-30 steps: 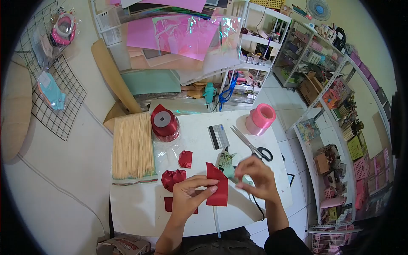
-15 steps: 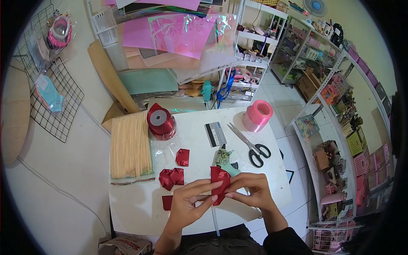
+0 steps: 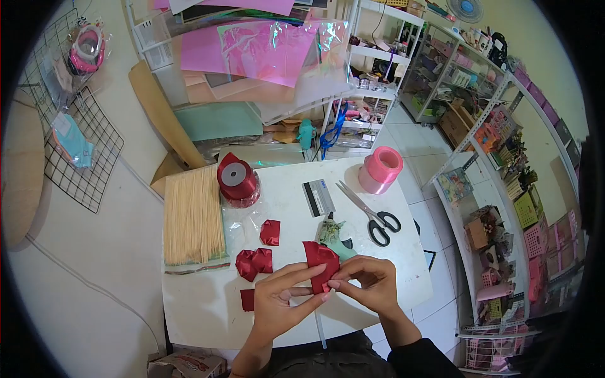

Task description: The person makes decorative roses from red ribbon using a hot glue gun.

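Observation:
A piece of dark red satin ribbon (image 3: 320, 257) is held between my two hands above the front of the table. My left hand (image 3: 285, 291) pinches it from the left with thumb and fingers. On its right edge, my right hand (image 3: 365, 282) grips it between thumb and fingertips. Just behind the ribbon lies a mint-green glue gun (image 3: 340, 247), partly covered by it, with a whitish glue stick (image 3: 321, 331) showing below my hands. Left of my hands are folded red ribbon pieces (image 3: 254, 263), a single piece (image 3: 270, 232) and a flat red square (image 3: 247, 300).
Bamboo skewers (image 3: 194, 217) lie in a pack on the left, beside a red ribbon roll (image 3: 239, 181). Black-handled scissors (image 3: 372, 217), a card (image 3: 319, 198) and a pink ribbon roll (image 3: 380, 170) are at the back right. Loaded shelves (image 3: 498, 214) stand beyond the table.
The held ribbon has tilted and shifted slightly left, showing a broader face. Both hands still pinch it, with the fingers slightly moved. The things on the table look unmoved.

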Available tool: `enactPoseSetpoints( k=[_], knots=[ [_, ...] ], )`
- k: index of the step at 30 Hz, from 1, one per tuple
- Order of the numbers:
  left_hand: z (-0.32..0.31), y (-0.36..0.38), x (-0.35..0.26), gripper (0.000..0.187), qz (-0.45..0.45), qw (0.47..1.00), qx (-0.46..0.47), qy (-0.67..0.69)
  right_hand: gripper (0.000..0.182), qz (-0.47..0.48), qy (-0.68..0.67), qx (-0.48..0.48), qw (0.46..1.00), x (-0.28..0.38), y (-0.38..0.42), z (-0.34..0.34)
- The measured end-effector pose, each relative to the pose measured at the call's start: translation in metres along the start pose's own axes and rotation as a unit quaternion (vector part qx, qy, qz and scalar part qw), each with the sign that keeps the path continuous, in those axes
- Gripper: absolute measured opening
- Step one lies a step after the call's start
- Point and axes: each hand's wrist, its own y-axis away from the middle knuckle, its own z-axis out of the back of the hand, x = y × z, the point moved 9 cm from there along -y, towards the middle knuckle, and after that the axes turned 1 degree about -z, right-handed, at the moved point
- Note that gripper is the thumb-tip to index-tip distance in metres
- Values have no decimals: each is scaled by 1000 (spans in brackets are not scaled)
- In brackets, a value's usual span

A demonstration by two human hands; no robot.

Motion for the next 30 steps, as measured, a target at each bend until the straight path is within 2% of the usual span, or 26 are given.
enactPoseSetpoints(
  k=[5,14,19,22,30],
  knots=[
    [3,1,-5,39,-46,998,-38,-1,12,12,-9,-3,1000,2,1,-2],
    [6,3,-3,35,-32,996,-88,17,15,68,-3,-36,997,11,4,-2],
    [6,4,-5,34,-37,995,-89,20,39,78,-3,-65,995,17,5,-2],
    [6,4,-5,34,-37,995,-89,25,45,79,7,-65,995,15,5,-2],
    [7,4,-8,33,-39,994,-96,31,46,91,21,-72,993,18,6,-3]
  ],
)
